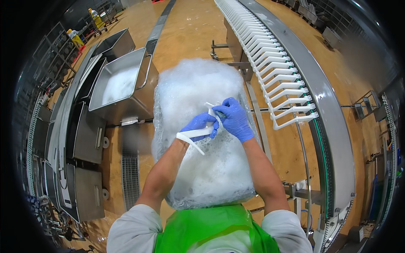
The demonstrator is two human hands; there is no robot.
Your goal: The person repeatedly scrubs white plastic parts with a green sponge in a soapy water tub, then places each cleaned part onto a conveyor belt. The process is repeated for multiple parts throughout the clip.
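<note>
White plastic piece [201, 132] above the foamy tub [211, 203] looks light, stiff, probably slippery; left hand [195, 123] and right hand [234, 119] grip it, the broad bar [204, 131] seeming surest.

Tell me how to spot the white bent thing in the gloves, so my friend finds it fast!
Start at the big foam-heaped tub in the middle. Above its foam, the blue-gloved left hand and right hand meet around a white bent piece. Unlike the white arms lined up along the conveyor on the right, this one is hand-held.
</note>
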